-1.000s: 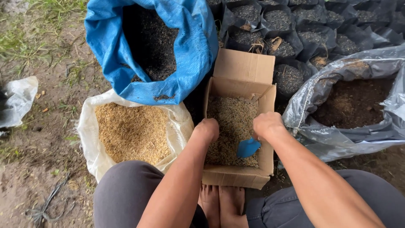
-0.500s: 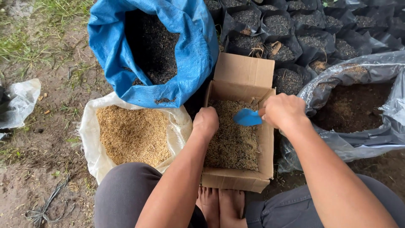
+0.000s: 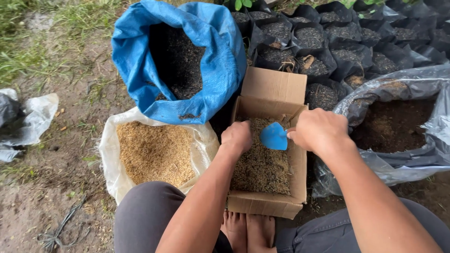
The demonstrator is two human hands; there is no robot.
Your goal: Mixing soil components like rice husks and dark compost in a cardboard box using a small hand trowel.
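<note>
1. While the right hand (image 3: 320, 131) is gripping the small blue plastic scoop (image 3: 274, 136) by its hidden handle, the blade is hanging over the open brown cardboard box (image 3: 262, 205).
2. The scoop is looking light and stiff; its handle end is offering the firmest hold.
3. Its long axis is running roughly left to right, with the blade pointing towards the left hand (image 3: 237, 137).
4. The left hand is resting clenched on the loose, crumbly husk-and-soil mix (image 3: 260, 167) inside the box; whether it is grasping any mix cannot be told.
5. A white sack of tan husk (image 3: 152, 152) is lying just beside the box.
</note>
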